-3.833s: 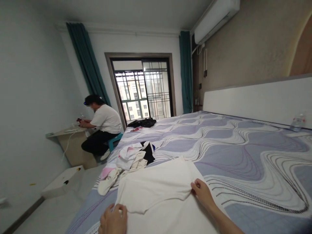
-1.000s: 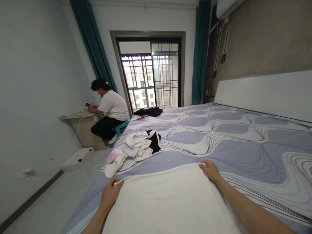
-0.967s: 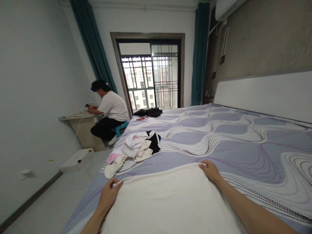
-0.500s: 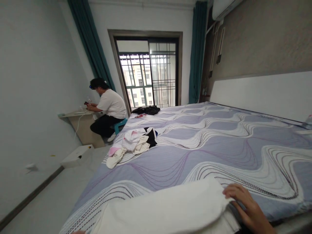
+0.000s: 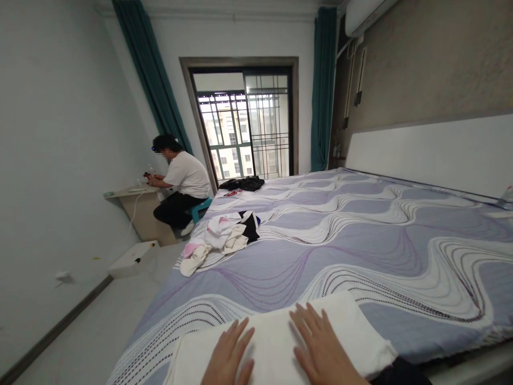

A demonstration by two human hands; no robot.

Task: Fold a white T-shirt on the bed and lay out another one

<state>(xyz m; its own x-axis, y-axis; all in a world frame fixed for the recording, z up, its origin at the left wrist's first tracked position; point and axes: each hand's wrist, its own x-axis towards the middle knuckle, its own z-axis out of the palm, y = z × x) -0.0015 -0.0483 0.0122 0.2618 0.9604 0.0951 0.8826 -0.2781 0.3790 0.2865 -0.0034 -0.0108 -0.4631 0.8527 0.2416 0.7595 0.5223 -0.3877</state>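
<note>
Both hands flat and spread wide, left hand (image 5: 230,355) and right hand (image 5: 320,350), pressing on the folded white cloth (image 5: 276,342) at the bottom center, on the bed (image 5: 360,235).

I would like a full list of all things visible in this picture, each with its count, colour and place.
folded cloth: 1, white, near edge of the bed, under both hands
bed: 1, lilac cover with white wavy lines, fills the middle and right
pile of clothes: 1, white, pink and black, left side of the bed
dark clothes: 1 heap, black, far corner of the bed
seated person: 1, white shirt, at a small desk by the left wall
box: 1, white, on the floor
curtains: 2, teal, beside the window
left hand: open, flat on the cloth
right hand: open, flat on the cloth
</note>
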